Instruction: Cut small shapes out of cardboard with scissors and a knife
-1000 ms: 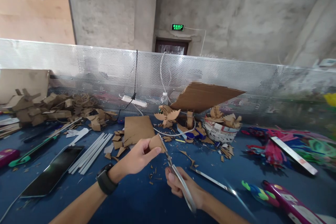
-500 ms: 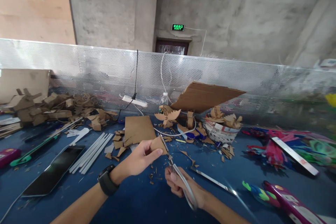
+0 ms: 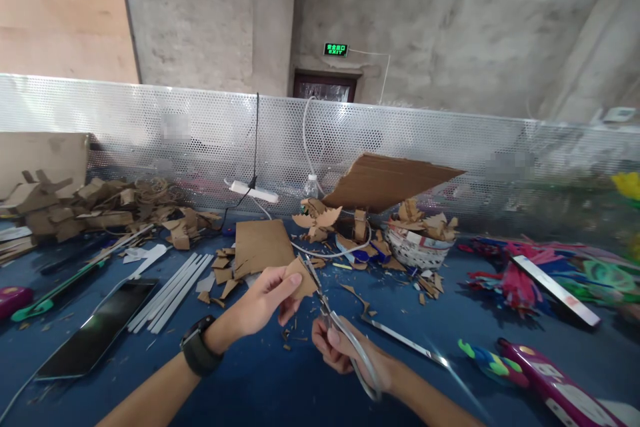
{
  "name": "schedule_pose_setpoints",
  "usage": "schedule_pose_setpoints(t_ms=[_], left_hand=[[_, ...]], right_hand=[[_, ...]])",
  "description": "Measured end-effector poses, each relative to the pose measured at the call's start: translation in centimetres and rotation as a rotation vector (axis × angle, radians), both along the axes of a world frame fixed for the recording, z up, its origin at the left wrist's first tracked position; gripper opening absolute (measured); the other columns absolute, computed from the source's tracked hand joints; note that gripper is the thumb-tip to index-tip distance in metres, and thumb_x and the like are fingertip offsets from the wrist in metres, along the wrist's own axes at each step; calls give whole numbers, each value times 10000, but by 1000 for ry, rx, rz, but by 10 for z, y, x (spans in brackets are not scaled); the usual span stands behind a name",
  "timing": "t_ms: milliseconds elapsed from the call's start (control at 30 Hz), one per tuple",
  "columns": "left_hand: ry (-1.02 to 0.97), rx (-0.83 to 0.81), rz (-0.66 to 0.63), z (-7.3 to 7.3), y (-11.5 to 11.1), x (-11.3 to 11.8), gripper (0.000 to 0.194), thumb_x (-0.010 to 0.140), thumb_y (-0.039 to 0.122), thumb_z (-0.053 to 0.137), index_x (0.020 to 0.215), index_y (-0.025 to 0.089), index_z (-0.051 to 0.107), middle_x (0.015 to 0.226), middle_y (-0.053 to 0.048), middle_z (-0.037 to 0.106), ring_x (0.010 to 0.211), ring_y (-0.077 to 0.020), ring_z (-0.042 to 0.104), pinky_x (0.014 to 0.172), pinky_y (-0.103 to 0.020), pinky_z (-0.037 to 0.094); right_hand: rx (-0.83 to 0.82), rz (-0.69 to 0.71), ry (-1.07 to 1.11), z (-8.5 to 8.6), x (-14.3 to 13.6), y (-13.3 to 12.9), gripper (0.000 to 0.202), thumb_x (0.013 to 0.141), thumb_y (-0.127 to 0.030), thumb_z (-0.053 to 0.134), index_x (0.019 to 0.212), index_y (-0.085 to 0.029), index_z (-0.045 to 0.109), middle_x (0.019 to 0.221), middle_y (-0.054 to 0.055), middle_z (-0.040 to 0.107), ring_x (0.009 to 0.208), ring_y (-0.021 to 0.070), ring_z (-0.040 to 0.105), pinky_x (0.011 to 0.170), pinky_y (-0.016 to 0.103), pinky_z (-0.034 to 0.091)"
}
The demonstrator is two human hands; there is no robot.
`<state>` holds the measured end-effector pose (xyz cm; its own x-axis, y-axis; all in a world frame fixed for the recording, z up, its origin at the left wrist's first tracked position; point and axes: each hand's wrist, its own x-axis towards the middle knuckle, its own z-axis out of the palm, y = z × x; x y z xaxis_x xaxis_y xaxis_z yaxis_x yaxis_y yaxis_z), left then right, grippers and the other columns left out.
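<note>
Between the thumb and fingers of my left hand (image 3: 267, 300) is a small piece of cardboard (image 3: 303, 280), held up over the table. My right hand (image 3: 345, 347) grips a pair of scissors (image 3: 327, 310) by the handles, one grey loop showing below the wrist side. The scissor blades point up and away, lying along the right edge of the cardboard piece. Whether they bite into it I cannot tell. Behind my left hand a larger flat cardboard sheet (image 3: 263, 247) rests on the blue table, with small cardboard offcuts (image 3: 223, 267) beside it.
A phone (image 3: 100, 327) and white sticks (image 3: 170, 293) lie left. A metal ruler (image 3: 410, 340) and a purple tool (image 3: 555, 380) are right. Behind stand a basket of scraps (image 3: 420, 247), a leaning cardboard panel (image 3: 390, 180) and a perforated metal screen (image 3: 215, 140).
The cardboard piece has turned in my left hand, and the fingers below it have spread lower. My right hand stays near the same spot with the scissors. The view has shifted slightly.
</note>
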<state>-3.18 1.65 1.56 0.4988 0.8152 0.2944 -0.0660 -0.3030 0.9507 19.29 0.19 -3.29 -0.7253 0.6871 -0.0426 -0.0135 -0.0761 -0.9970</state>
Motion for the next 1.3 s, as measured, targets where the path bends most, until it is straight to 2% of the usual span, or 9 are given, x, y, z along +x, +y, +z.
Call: schedule_pose_setpoints(t_ms=[133,300,433,700,900,1000,1067,1167,1300], left_hand=[[-1,-4,-45,1,-2,-1,574,977,680,541,805,141,637,639,-33,663,463,-105,610,450,-200,437],[-90,-83,-84,5,-7,1,398,987,567,624,1087,190,547,809,-56,777,475,-116,674,444,-193,509],[-96,-86,-113,4,-8,2,358,1010,523,609,1134,203,507,814,-56,787,454,-116,676,447,-198,531],[-23,-97,-111,-3,-9,3,410,984,556,627,1151,216,471,868,-92,804,476,-145,694,447,-230,526],[114,46,-54,-4,-10,6,319,992,468,640,1146,194,585,939,-93,781,766,-203,769,681,-298,571],[167,115,-5,-3,-11,6,247,1006,408,623,1121,190,637,942,-71,748,834,-203,756,745,-303,561],[190,147,13,0,-11,7,224,1016,396,604,1066,186,662,943,-66,729,843,-197,741,730,-287,546],[218,187,18,4,-12,8,255,1029,401,579,969,174,679,907,-63,706,837,-193,719,694,-267,525],[218,165,-1,4,-12,10,285,1027,413,574,932,161,667,862,-60,689,805,-196,717,717,-287,550]], right_hand=[[24,-21,-19,0,-1,-1,733,730,-919,652,756,-205,484,561,-123,282,449,44,163,431,229,67],[32,-107,3,0,-1,1,728,715,-910,677,767,-214,471,577,-119,297,463,50,161,417,222,79],[35,-209,20,0,2,1,665,745,-831,740,801,-210,508,582,-111,303,490,61,197,438,216,112],[108,-362,90,10,-6,2,641,726,-792,784,848,-200,572,574,-103,355,478,67,238,438,231,156],[278,-534,77,20,-2,6,609,761,-775,768,886,-195,631,578,-90,394,469,73,254,453,252,168],[374,-521,-22,25,0,3,549,806,-733,758,799,-201,623,560,-77,384,512,99,307,493,262,209],[363,-488,-46,28,-1,-1,532,796,-715,777,807,-207,619,567,-72,405,534,110,329,514,266,232],[339,-465,-49,30,-2,-3,543,792,-726,769,815,-208,609,584,-71,411,551,113,324,534,269,257],[411,-495,-96,28,-2,-1,535,853,-721,705,778,-202,598,595,-69,385,560,116,322,546,272,274]])
